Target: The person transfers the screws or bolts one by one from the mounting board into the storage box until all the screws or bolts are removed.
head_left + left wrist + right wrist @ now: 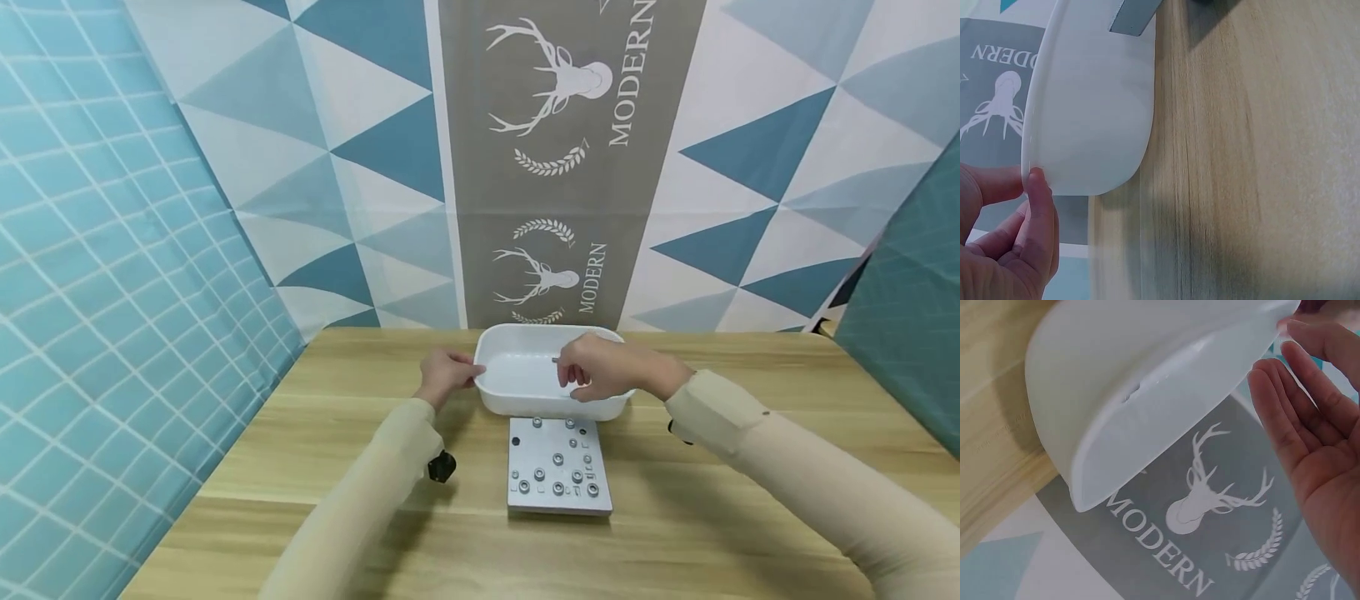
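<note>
A white plastic basin [525, 405] stands on the wooden table. My left hand [446, 372] pinches its left rim between thumb and fingers; the left wrist view shows the same grip on the basin [1094, 119]. Over the basin's right part hovers my right hand [600, 367], palm down, with fingers loosely bent. In the right wrist view that hand [1316, 406] has nothing between its thumb and fingers. A small dark metal piece [556, 360] shows beside its fingertips in the head view. Another view of a small dark piece [1130, 394] appears just past the basin's rim.
Just in front of the basin lies a silver metal plate [547, 502] with several socket-head screws [558, 459] and a dark hole [516, 441]. Patterned cloth [495, 192] hangs behind the table, and blue checked cloth [112, 292] along the left.
</note>
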A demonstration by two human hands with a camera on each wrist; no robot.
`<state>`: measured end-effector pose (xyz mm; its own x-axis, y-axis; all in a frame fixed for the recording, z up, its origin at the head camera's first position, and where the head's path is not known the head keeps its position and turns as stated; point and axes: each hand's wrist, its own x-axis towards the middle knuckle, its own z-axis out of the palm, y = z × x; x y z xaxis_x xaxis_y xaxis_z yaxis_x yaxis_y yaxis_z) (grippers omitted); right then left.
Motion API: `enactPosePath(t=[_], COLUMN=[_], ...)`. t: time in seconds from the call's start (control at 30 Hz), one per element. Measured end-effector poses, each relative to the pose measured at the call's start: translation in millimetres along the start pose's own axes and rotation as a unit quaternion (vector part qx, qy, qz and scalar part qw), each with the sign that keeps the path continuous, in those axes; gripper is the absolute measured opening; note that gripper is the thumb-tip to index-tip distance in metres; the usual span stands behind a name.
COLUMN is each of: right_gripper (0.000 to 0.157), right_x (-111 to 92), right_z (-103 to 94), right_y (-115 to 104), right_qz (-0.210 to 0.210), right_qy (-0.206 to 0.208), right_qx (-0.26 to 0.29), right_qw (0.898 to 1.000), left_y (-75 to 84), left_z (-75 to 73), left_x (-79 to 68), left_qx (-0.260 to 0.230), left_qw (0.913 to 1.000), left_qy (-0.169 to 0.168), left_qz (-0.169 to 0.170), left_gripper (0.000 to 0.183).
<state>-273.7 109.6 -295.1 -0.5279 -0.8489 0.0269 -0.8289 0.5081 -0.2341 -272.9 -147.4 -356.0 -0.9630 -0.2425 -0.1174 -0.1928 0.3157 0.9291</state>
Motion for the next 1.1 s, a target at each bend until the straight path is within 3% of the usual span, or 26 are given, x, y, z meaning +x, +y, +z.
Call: enactPosePath(t=[0.33, 0.6, 0.83, 1.1], right_gripper=[0.007, 0.010, 0.013, 0.016], right_x=[-20, -32, -42, -47], right_z=[12.0, 23.5, 35.8, 43.2], right_y=[-28, -41, -42, -42], right_qz=[-0.061, -0.061, -0.032, -0.050], right_qy=[-0.028, -0.040, -0.056, -0.033], right_qx=[-0.005, 0.002, 0.010, 0.002], right_qw=[0.998, 0.997, 0.998, 0.998], left_y=[2.3, 0.5, 0.0, 1.2], left_z=[-2.9, -2.0, -0.5, -0.3], left_x=[0.7, 1.2, 0.7, -1.2], left_qx=[0.010, 0.020, 0.005, 0.011], left_qw=[0.9999, 0.9998, 0.9999, 0.9999], left_qy=[0.004, 0.006, 0.005, 0.001], left_qz=[-0.004, -0.004, -0.009, -0.005], left_gripper=[0.021, 0.021, 0.022, 0.022])
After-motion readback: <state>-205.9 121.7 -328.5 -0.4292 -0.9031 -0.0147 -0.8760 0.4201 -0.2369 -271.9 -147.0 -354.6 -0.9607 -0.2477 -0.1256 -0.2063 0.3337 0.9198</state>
